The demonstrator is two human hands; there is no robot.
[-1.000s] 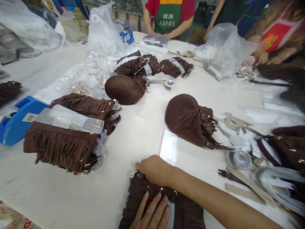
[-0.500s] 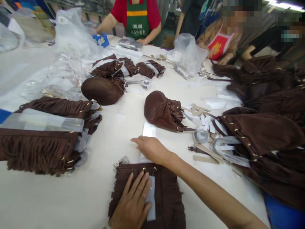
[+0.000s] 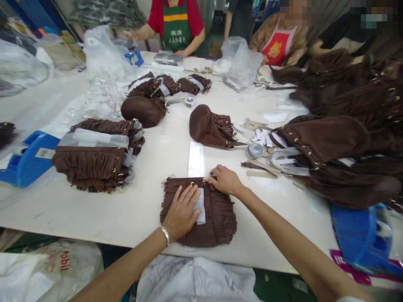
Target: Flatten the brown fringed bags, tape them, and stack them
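Laying left hand (image 3: pixel 181 212), fingers slightly spread, onto flat dark-brown fringed suede-like bag (image 3: pixel 210 233) beneath; resting right hand (image 3: pixel 228 181) at its far edge, fingers curling, pinching unclear.

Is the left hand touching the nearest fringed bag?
Touching: the head view shows the left hand lying palm-down on the nearest fringed bag.
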